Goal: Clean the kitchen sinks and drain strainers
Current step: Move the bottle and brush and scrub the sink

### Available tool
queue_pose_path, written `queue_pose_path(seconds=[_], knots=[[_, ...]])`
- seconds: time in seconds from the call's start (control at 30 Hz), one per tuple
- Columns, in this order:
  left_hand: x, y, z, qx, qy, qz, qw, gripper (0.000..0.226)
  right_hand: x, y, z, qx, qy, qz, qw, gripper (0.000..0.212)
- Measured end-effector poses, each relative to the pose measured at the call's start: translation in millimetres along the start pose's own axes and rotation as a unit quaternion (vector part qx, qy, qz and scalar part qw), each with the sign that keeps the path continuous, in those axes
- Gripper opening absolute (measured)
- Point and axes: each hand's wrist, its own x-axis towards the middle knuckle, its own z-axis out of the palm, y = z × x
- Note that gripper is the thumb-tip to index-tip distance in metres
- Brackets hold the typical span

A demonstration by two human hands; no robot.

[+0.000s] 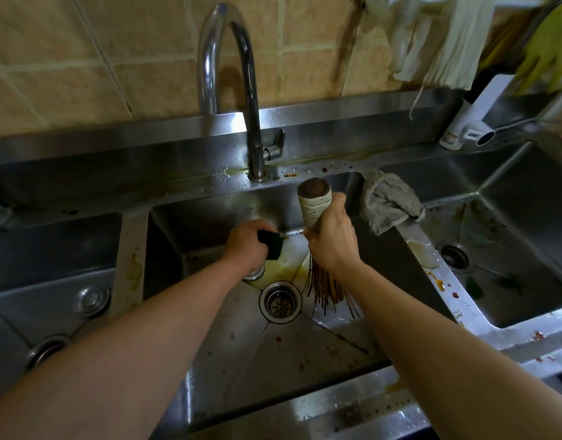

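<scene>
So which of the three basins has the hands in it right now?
The middle basin, below the faucet: the left hand grips a dark sponge and the right hand a bamboo brush there.

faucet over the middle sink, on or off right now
Off, as far as the picture shows: no stream falls from the faucet spout into the middle sink.

Drain strainer (255,274) mostly hidden under left hand (246,249) — yellow glove (549,58) blurred, edge-cut.

sponge (271,247) – dark green | cloth (389,207) – grey | wall tiles (82,58) – tan | sink (241,344) – steel-grey
</scene>
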Motion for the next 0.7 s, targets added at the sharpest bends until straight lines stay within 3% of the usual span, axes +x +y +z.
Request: queue_pose_path(seconds=[0.7], knots=[[1, 5, 16, 0.047, -0.032, 0.045, 0.997, 0.04, 7, 18, 6, -0.003, 0.01, 0.012, 1.0, 0.05]])
